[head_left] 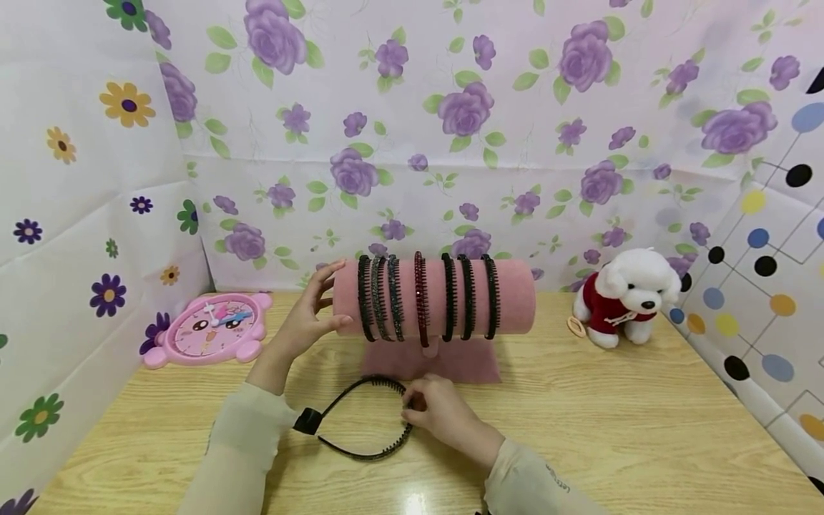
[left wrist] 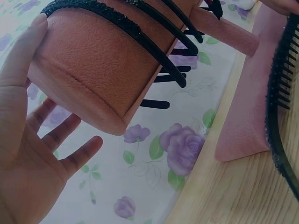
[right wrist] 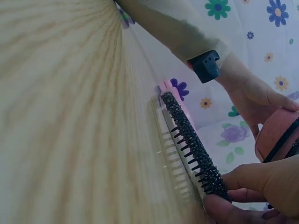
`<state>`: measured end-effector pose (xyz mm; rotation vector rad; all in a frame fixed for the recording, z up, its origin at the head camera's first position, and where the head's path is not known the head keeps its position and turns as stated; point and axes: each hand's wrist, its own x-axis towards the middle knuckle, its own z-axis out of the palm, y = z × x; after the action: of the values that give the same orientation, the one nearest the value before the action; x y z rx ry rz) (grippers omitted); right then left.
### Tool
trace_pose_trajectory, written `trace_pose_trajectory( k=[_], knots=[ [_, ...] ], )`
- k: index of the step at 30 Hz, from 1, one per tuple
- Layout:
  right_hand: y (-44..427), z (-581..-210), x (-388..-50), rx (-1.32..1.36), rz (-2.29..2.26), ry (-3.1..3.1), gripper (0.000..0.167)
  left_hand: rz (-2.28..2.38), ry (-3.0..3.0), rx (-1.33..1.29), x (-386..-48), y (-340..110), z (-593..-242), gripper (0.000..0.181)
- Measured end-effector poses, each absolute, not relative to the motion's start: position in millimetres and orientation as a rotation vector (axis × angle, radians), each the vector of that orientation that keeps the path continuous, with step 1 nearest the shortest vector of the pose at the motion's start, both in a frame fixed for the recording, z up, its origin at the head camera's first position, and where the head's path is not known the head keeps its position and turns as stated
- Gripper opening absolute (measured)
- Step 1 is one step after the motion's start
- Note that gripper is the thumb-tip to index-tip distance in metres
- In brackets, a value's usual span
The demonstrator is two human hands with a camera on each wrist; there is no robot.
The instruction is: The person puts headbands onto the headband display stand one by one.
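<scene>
A pink display stand (head_left: 515, 297) carries several toothed headbands, black, glittery grey and one dark red headband (head_left: 421, 299). My left hand (head_left: 309, 318) touches the roll's left end. In the left wrist view its thumb (left wrist: 29, 44) lies against the pink padding, and three fingers extend loosely past the end; the index finger is hidden. On the table before the stand, a black headband (head_left: 360, 455) with glittering stones lies with its curve towards the right. My right hand (head_left: 447, 415) pinches that curve between thumb and fingers, as the right wrist view also shows.
A pink cartoon clock (head_left: 215, 329) lies at the left. At the right sits a white toy dog (head_left: 634, 293) in a red top, beside a small oval tag (head_left: 576, 327). Patterned cloth walls (head_left: 399, 193) border the wooden table (head_left: 611, 415). A black camera (head_left: 308, 420) is on the left wrist.
</scene>
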<state>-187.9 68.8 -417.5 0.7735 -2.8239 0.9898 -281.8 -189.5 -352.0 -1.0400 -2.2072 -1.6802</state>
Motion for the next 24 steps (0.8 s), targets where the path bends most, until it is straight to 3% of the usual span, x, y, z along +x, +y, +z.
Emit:
trace_pose_trajectory(
  k=[5,16,24],
  knots=[
    [70.9,-412.4,-188.9,0.772,1.105,-2.835,0.012,-1.685,-2.204,-1.036,-281.8,-190.1,-352.1,0.08],
    [79.0,-385.4,-188.3,0.763,1.226,-2.827,0.038,-1.675,-2.204,-1.044,-282.3,-191.8,-352.4,0.08],
    [92.1,-366.4,-183.7,0.77,1.227,-2.821,0.028,-1.669,-2.212,-1.043,-281.9,-190.9,-352.5,0.081]
  ],
)
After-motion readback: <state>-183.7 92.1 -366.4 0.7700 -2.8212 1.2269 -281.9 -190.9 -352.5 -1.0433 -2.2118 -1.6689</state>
